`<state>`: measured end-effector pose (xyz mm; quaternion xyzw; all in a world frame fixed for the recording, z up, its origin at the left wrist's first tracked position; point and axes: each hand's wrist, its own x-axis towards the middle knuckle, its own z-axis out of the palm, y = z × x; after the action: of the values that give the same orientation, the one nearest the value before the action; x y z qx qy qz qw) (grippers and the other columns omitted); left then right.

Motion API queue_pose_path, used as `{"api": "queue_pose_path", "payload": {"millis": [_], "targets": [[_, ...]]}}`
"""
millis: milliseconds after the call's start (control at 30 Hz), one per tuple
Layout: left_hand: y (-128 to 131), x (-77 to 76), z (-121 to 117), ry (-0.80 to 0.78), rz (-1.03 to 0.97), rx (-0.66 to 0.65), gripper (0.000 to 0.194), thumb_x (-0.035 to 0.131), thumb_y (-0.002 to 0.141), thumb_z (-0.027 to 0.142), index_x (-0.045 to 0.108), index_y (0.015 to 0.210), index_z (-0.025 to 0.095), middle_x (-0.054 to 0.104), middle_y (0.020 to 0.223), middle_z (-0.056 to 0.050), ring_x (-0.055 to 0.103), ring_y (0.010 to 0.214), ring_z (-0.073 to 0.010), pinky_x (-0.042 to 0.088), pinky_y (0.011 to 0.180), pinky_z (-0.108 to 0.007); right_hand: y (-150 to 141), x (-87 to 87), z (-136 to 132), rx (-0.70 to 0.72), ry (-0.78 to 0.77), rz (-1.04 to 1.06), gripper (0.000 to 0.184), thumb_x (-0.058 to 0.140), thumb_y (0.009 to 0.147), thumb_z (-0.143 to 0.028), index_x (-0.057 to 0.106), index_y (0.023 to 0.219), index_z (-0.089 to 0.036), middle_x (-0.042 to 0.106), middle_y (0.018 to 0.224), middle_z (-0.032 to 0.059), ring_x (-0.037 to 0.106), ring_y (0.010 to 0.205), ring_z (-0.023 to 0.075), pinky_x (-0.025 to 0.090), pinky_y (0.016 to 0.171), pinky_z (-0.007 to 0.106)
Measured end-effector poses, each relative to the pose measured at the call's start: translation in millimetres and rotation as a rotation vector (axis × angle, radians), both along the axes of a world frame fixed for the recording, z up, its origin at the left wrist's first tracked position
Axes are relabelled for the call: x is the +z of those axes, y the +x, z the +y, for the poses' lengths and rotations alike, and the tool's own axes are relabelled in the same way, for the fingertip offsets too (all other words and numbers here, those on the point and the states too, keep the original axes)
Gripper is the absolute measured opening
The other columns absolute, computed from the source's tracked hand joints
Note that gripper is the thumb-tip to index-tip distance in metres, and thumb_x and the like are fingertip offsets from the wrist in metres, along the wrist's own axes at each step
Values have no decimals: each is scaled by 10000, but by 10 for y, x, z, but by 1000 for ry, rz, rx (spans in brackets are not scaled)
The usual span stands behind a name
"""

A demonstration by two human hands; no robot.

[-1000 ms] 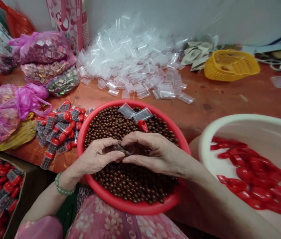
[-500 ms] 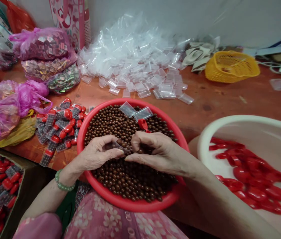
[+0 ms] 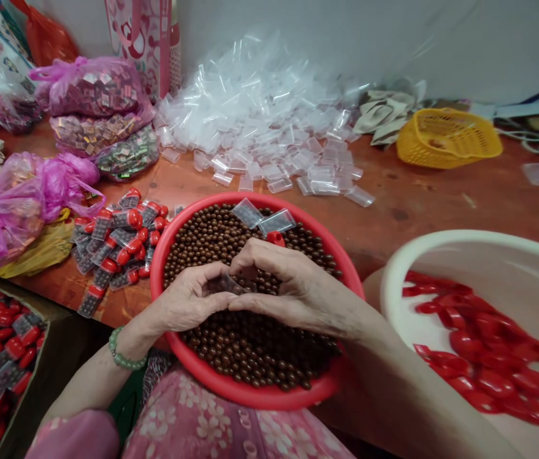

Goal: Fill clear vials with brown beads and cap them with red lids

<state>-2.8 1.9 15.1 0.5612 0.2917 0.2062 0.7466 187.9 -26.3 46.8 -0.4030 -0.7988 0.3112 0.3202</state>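
Over a red bowl (image 3: 212, 198) full of brown beads (image 3: 250, 357), the left hand (image 3: 188, 299) and right hand (image 3: 293, 284) arch toward each other, fingers bent, pinching a small clear packet (image 3: 229, 284) between them just above the beads. What it holds is hard to make out. Two more clear packets (image 3: 247, 213) and a red cap (image 3: 275, 238) lie on the beads near the far rim. A green bead bracelet (image 3: 122, 349) circles the left wrist. Red-capped packets (image 3: 116, 239) lie piled on the table just beside the bowl.
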Motion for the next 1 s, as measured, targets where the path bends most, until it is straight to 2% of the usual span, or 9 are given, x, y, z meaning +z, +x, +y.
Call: {"api": "queue_pose_path", "payload": {"millis": [133,300,433,567,633,700,833,1000], "targets": [[11,35,1,6,-21,-2,243,717,784,336,640,897,135,623,839,-16,552,772,-126,429,745,-245,14,-7,-18,-27,-41,31,291,633,902,-397,477,760,-197,522,751,-10,479,670,99,407,606,219],[25,23,12,-5,-4,38,173,703,790,240,653,920,138,672,883,-31,604,807,-129,457,794,-248,61,-54,-107,-105,-136,45,331,650,879,-430,467,722,-203,510,711,-16,462,647,107,395,595,234],[-1,10,11,-116,-49,100,195,724,787,212,622,939,145,703,899,-34,654,854,-127,485,847,-253,163,-100,-160,-162,-203,48,298,666,859,-394,477,722,-209,537,723,-6,503,676,127,419,618,252],[-87,92,-21,-164,-188,116,191,692,846,249,607,990,156,726,988,-63,694,935,-158,520,884,-296,385,-121,-152,-377,-147,-91,220,672,836,-356,531,758,-206,564,709,-8,506,638,131,414,598,262],[-126,135,-35,-114,-251,115,182,670,870,258,607,1015,168,728,997,-60,696,930,-157,527,873,-297,509,-140,-135,-506,-143,-185,172,648,841,-345,562,788,-205,605,733,5,531,642,143,419,598,274],[-142,155,-39,-36,-230,116,166,672,870,254,617,999,166,727,977,-55,690,915,-148,518,867,-280,603,-170,-114,-593,-146,-276,134,631,837,-331,586,814,-206,648,774,23,571,685,169,434,624,294],[-115,135,-19,51,-108,142,166,664,869,245,628,1006,159,721,972,-57,676,924,-149,495,880,-273,636,-257,-44,-646,-144,-405,131,623,832,-323,621,883,-203,696,852,51,625,778,216,464,689,336],[-46,91,20,-11,-34,152,176,674,839,209,641,1002,153,714,949,-51,673,917,-151,491,892,-280,534,-400,58,-662,-163,-491,212,635,838,-370,628,943,-186,710,885,82,654,826,252,490,720,378]]}}
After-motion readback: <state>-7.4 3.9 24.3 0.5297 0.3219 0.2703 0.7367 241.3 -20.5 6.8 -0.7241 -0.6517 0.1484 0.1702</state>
